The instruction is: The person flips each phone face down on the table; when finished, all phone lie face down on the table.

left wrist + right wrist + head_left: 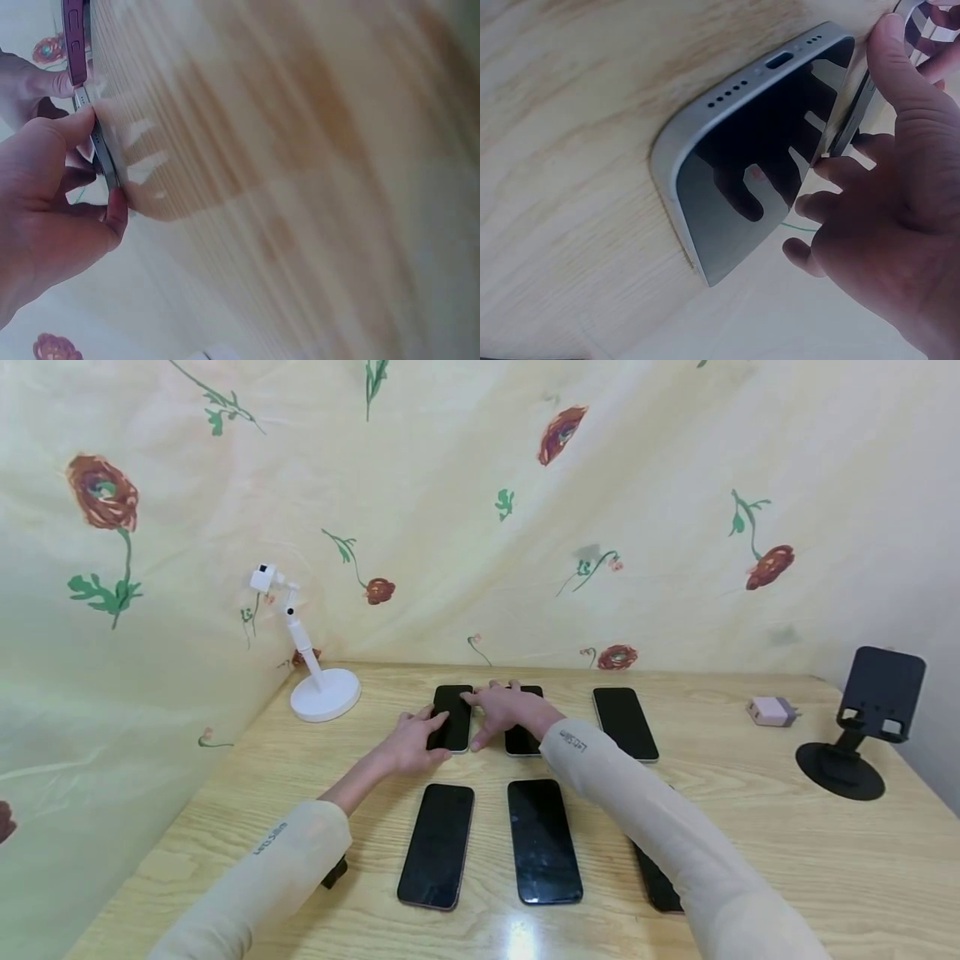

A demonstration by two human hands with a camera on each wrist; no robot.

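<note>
Six dark-screened phones lie in two rows on the wooden table [750, 810]. My left hand [433, 737] grips the near left edge of the back-left phone [453, 710]. In the left wrist view my thumb and a finger pinch that phone's thin side [105, 159]. My right hand [480, 717] reaches across the back-middle phone [523, 742] and holds the same phone's right edge [853, 112] between thumb and curled fingers. The silver-rimmed back-middle phone [750, 150] lies flat under my right palm.
A third back-row phone [625, 723] lies to the right. Two front-row phones [437, 845] [543, 841] lie between my arms, another [656, 878] half under my right sleeve. There is a white stand [324, 693] at the back left, and a charger [769, 711] and black phone stand [862, 727] at the right.
</note>
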